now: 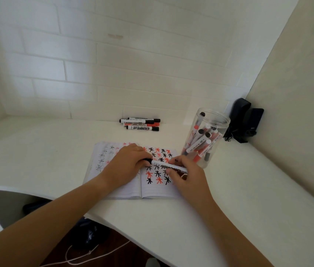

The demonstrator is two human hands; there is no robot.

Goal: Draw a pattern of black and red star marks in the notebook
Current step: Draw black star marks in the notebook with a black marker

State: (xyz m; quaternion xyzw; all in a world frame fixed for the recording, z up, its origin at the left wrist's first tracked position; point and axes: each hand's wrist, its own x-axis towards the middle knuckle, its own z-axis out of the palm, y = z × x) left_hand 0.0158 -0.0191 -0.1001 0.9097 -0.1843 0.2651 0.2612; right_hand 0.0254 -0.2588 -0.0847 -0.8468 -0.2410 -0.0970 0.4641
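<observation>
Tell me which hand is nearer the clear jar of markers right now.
Right. The right hand holds the marker by its barrel just beside the jar, on the notebook's right page. The left hand grips the cap end farther away, over the centre fold.

White notebook (152,189) page bears black-and-red stars.
</observation>
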